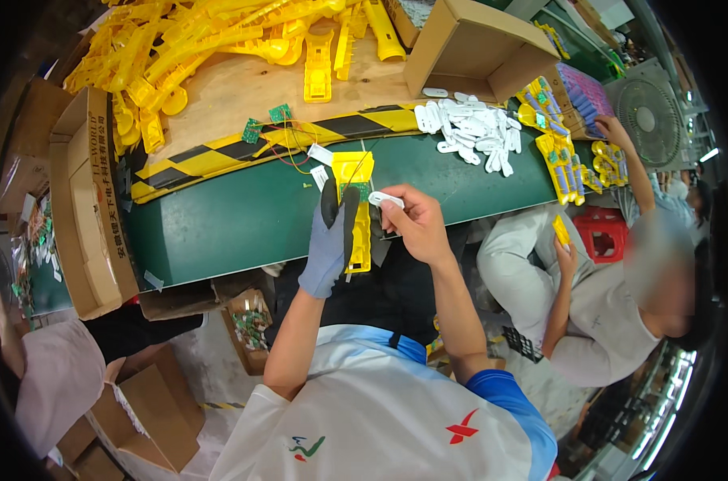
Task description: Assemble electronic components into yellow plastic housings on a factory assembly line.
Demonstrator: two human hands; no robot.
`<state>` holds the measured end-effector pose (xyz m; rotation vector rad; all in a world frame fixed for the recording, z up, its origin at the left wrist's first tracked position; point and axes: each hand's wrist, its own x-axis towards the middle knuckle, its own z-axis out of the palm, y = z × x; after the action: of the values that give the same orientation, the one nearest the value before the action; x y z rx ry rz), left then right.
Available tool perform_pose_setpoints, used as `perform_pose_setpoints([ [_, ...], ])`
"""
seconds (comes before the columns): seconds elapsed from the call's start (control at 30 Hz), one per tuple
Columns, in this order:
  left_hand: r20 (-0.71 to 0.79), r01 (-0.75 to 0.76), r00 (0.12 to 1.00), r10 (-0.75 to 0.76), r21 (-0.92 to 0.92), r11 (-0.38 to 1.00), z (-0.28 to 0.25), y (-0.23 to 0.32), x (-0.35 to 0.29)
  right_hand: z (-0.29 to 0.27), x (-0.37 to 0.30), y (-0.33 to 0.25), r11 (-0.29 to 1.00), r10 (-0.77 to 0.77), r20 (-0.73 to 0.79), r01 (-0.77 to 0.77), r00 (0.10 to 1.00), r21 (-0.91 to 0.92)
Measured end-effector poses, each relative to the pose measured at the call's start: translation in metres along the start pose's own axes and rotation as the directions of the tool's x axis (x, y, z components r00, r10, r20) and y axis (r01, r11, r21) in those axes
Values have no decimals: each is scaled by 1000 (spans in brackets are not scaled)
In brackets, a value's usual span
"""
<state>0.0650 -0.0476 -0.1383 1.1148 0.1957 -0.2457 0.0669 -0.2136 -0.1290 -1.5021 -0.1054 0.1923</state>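
My left hand (328,244), in a grey glove with dark fingers, grips a long yellow plastic housing (360,247) at the near edge of the green table. Part of a small green circuit board (362,191) shows inside the housing beside the gloved fingertips. Between bare thumb and fingers, my right hand (425,228) pinches a white oval plastic piece (386,200) with a slot in it, just right of the housing. Just beyond, two green circuit boards (252,131) with red and yellow wires lie near small white rectangular parts (320,154).
Many similar white pieces (472,128) are heaped at the right, before an open cardboard box (484,48). Yellow housings (219,40) pile up behind a striped strip (364,123). Another cardboard box (87,208) stands left. A co-worker (596,321) sits at right holding a yellow part.
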Motion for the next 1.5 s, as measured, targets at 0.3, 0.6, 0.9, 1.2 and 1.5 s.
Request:
perform_pose_setpoints([
  [0.3, 4, 75, 997, -75, -44, 996, -1, -2, -4, -2, 2, 6, 985, 36, 40, -28, 999, -169],
  [0.6, -13, 62, 998, -62, 23, 998, 2, -2, 11, -13, 13, -5, 963, 63, 144, -22, 988, -269],
  [0.9, -123, -39, 991, 45, 53, 998, -12, -26, -4, -5, 5, 0, 950, 104, 211, -34, 972, -311],
  [1.2, -64, -114, 990, 127, 185, 976, -9, -31, 6, -18, 7, 1, 935, 56, 310, 59, 949, -350],
  [1.5, 45, 103, 994, -95, -207, 973, 1, -15, 6, -19, 12, -2, 972, 160, 192, -121, 968, -200],
])
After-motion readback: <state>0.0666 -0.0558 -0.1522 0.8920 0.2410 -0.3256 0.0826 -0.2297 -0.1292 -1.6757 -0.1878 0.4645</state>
